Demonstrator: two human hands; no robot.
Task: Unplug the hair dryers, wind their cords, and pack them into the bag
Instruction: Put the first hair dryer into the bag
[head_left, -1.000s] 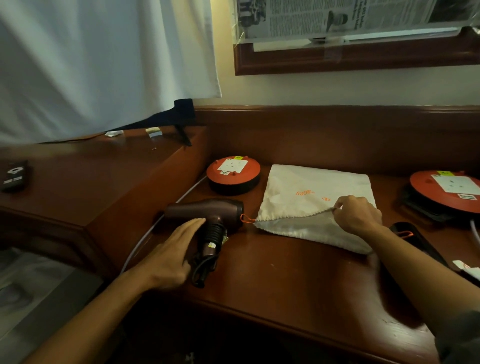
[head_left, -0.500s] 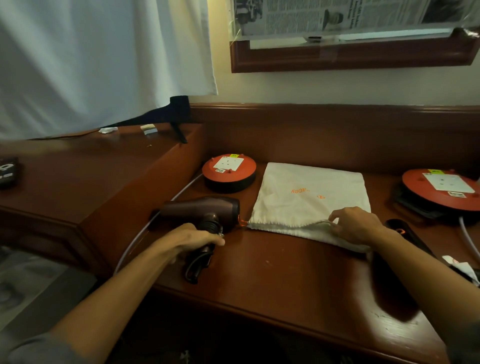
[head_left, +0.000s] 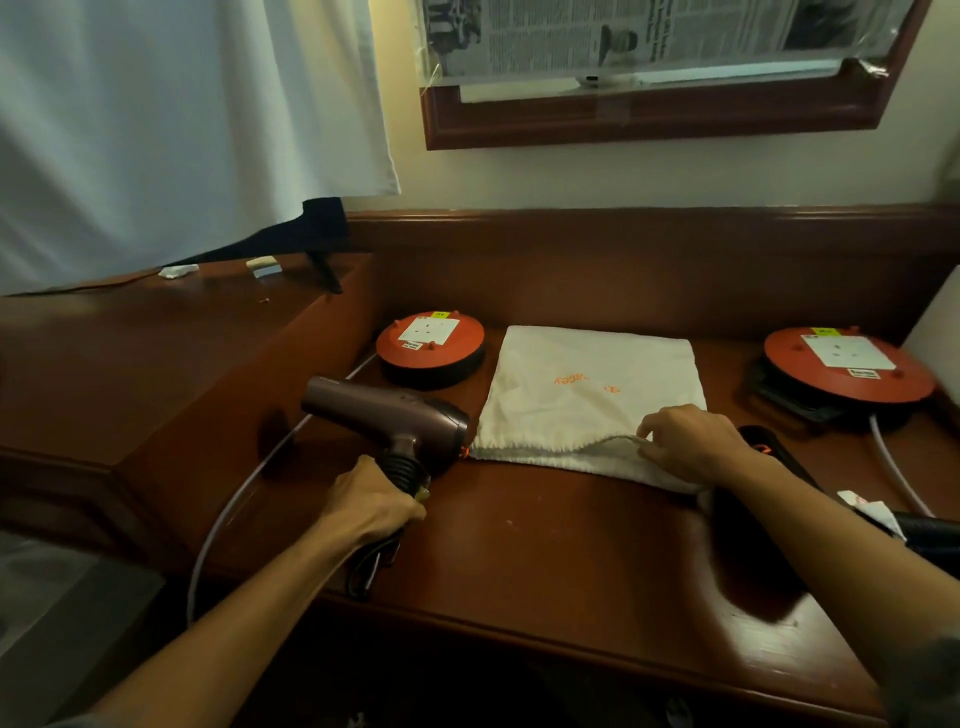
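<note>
Maroon hair dryer (head_left: 387, 413), glossy barrel, ribbed handle, at 9 o'clock of the cream cloth bag (head_left: 597, 387) on the polished wood surface (head_left: 545, 545). Left hand (head_left: 371, 506) wraps the handle; wound cord partly hidden beneath. Right hand (head_left: 693, 439) pinches the bag's hem. Second dryer, black, mostly hidden behind the right forearm.

Upside-down orange lettering, partly "acey", on the white bag (head_left: 597, 384); newspaper (head_left: 649, 36) print too small to read.
</note>
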